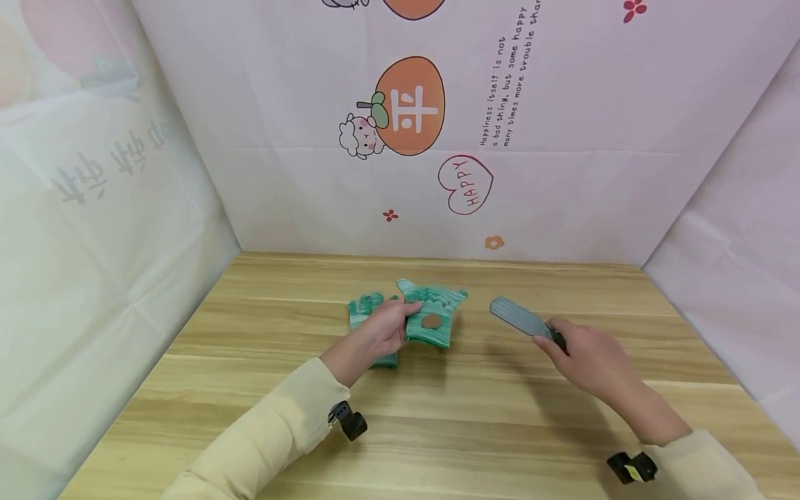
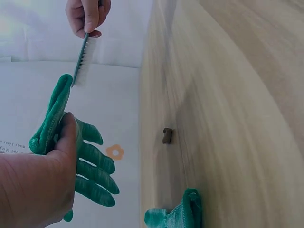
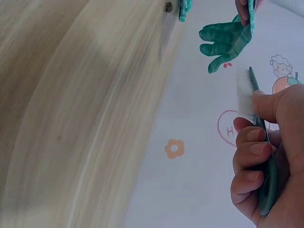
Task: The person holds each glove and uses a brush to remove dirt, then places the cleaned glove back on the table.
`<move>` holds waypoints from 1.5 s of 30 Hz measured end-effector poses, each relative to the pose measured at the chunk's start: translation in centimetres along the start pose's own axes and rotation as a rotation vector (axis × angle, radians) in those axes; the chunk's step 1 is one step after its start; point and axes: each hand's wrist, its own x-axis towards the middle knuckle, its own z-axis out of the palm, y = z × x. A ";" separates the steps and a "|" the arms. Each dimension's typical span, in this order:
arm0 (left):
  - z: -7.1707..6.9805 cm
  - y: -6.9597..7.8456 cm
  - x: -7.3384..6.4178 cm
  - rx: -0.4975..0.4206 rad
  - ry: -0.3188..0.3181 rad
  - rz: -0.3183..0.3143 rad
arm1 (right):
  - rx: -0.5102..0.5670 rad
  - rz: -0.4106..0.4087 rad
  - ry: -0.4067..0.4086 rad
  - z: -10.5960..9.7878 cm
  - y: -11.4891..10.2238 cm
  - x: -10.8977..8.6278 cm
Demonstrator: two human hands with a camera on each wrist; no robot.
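Observation:
My left hand (image 1: 386, 326) pinches a green knit glove (image 1: 440, 305) by its cuff, above the table; a brown patch shows on it in the head view. In the left wrist view, the held glove's fingers (image 2: 97, 164) dangle free. A second green glove (image 1: 364, 305) lies on the table, partly hidden by my left hand. My right hand (image 1: 590, 357) grips a brush (image 1: 520, 317) by its dark green handle. White bristles (image 3: 244, 92) show in the right wrist view, pointing toward the held glove, apart from it.
A small brown piece (image 2: 167, 136) sits on the wooden table (image 1: 500, 430) near the second glove. White printed cloth (image 1: 300, 187) walls the back and both sides. Each sleeve carries a small black camera (image 1: 348, 420) at the wrist.

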 end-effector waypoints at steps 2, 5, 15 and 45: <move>-0.1 -0.2 -0.3 -0.003 -0.009 0.000 | 0.003 -0.015 0.009 -0.1 -0.5 -0.1; -0.2 -0.5 -0.7 -0.004 -0.024 -0.007 | 0.012 -0.033 0.014 -0.3 -1.5 -0.1; -0.2 -1.1 -1.6 0.002 -0.077 0.008 | 0.021 -0.122 0.060 -0.3 -4.4 0.0; -0.2 -1.6 -2.9 -0.153 -0.201 0.000 | 0.014 -0.298 0.038 1.4 -8.1 1.9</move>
